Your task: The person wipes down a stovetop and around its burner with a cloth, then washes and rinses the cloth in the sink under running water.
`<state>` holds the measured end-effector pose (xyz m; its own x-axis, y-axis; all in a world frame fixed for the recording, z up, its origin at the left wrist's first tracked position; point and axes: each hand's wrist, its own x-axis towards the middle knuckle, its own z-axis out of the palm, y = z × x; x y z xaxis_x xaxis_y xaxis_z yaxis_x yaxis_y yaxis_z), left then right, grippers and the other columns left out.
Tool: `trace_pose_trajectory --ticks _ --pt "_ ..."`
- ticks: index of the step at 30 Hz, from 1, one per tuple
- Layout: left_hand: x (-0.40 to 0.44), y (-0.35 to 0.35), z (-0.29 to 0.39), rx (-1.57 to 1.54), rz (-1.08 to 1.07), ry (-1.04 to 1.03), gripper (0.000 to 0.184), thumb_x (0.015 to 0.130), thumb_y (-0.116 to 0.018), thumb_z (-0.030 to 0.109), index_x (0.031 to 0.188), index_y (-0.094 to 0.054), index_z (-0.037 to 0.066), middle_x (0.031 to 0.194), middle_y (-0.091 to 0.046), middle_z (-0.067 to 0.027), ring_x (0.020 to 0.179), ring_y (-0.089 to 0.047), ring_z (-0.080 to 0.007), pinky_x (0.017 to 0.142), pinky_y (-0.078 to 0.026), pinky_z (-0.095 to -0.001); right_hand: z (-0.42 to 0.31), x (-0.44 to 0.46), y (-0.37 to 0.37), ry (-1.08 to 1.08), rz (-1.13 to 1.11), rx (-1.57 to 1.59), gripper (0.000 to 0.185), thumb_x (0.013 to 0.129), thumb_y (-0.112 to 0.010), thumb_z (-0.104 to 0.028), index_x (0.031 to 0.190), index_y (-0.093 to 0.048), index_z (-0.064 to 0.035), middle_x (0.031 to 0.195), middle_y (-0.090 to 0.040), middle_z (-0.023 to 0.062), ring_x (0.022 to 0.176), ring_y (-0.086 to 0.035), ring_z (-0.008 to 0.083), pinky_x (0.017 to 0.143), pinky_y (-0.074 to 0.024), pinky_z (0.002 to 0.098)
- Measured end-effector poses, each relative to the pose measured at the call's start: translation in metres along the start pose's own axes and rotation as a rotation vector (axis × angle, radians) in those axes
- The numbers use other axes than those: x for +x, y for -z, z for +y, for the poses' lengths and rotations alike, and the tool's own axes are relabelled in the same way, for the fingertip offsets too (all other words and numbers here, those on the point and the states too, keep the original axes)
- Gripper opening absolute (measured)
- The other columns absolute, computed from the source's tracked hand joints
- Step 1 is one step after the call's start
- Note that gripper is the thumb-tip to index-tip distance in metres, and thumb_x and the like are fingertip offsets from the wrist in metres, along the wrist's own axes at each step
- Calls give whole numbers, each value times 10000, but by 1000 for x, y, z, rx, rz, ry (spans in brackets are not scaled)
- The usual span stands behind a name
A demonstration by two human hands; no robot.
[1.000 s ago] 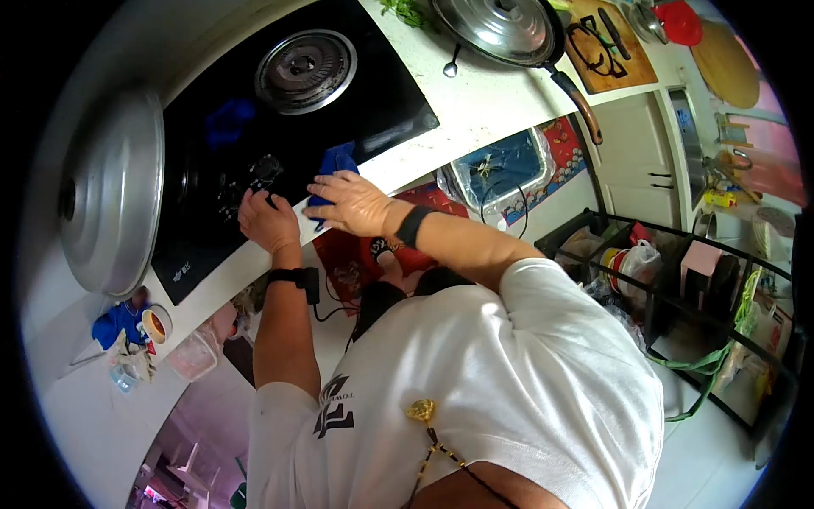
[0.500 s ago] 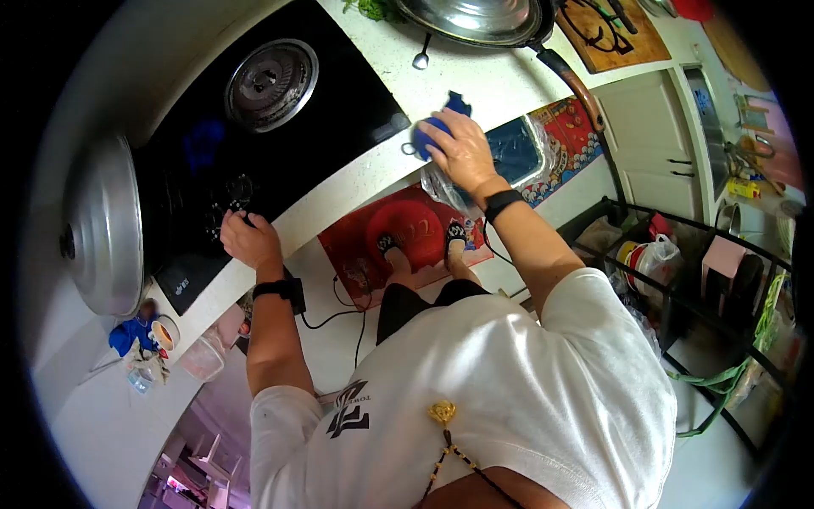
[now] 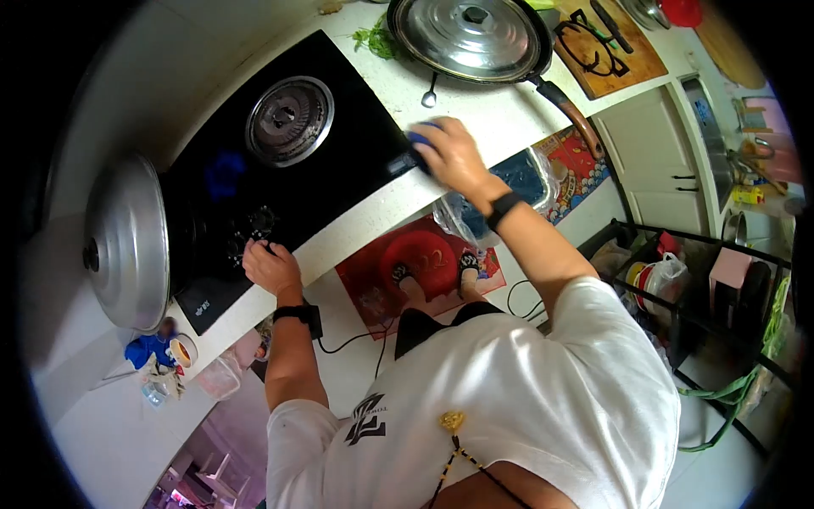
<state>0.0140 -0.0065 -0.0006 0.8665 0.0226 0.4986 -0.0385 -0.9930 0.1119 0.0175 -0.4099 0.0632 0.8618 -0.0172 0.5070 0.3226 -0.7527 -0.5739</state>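
Note:
My right hand (image 3: 455, 157), blurred by motion, is closed around a blue cloth (image 3: 423, 136) at the right corner of the black gas stove (image 3: 356, 110). Most of the cloth is hidden under the palm and fingers. At the stove's front edge, my left hand (image 3: 273, 269) has its fingertips curled on a dark stove knob (image 3: 272, 248), which they partly cover. A round burner (image 3: 290, 121) sits bare on the far side of the glass. Over the near-left side stands a large pot with a domed metal lid (image 3: 127, 242).
A lidded frying pan (image 3: 475, 38) stands on the white counter, its handle jutting past the edge. Beside it are a spoon (image 3: 429, 98), green herbs (image 3: 376, 39) and a cutting board (image 3: 606, 72) with a knife. A plastic-lined bin (image 3: 500, 204) sits below the counter edge.
My right hand has moved left with the blue cloth, from the counter onto the stove's corner. My left hand stays at the knob. The whole view has shifted slightly.

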Motion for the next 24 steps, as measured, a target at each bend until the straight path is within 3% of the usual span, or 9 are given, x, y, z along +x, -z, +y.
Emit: trace_pose_trajectory --ticks 4,8,11,15,18,21,24 --pt "4 4 4 -4 -27 25 152 812 -591 162 917 -569 54 1181 -600 -178 1107 -527 -368 943 -396 -468 13 53 -70 -31 -17 -66 300 836 -698 -175 1126 -677 -103 1054 -615 154 987 -579 347 865 -487 417" --pt "2 2 3 -8 -13 8 160 805 -591 181 915 -571 66 1195 -598 -159 1118 -524 -356 953 -391 -465 20 49 -85 -153 -51 -138 265 812 -700 -169 1068 -690 -102 972 -635 134 947 -586 346 835 -482 428" --pt "3 2 3 19 -31 26 159 807 -592 178 917 -569 67 1194 -598 -158 1124 -519 -356 955 -390 -462 23 5 -58 -6 -56 -67 252 785 -694 -124 1033 -686 -77 951 -634 125 934 -589 331 823 -484 417" --pt "2 4 2 14 -24 31 156 812 -595 180 919 -567 70 1194 -599 -158 1130 -516 -354 958 -388 -461 17 -57 15 -27 -211 -120 255 769 -702 -106 1024 -703 -99 986 -643 96 982 -589 308 883 -473 413" --pt "2 0 1 0 -21 21 160 819 -598 181 927 -569 67 1198 -600 -158 1127 -519 -356 958 -391 -463 26 -68 54 -103 -267 -189 241 786 -699 -109 1026 -694 -85 984 -652 132 984 -587 335 882 -478 422" --pt "2 5 4 1 -6 3 169 831 -597 179 946 -574 57 1204 -598 -164 1116 -525 -362 952 -397 -463 69 -56 72 -208 67 -250 207 820 -674 -119 1007 -688 -32 996 -662 179 928 -597 378 854 -481 452" --pt "1 1 0 24 -10 -16 169 833 -590 180 946 -576 55 1200 -598 -170 1111 -526 -362 953 -396 -460 132 -36 66 -388 277 -431 313 847 -667 -269 1043 -676 -26 1014 -651 228 963 -595 411 881 -464 482"
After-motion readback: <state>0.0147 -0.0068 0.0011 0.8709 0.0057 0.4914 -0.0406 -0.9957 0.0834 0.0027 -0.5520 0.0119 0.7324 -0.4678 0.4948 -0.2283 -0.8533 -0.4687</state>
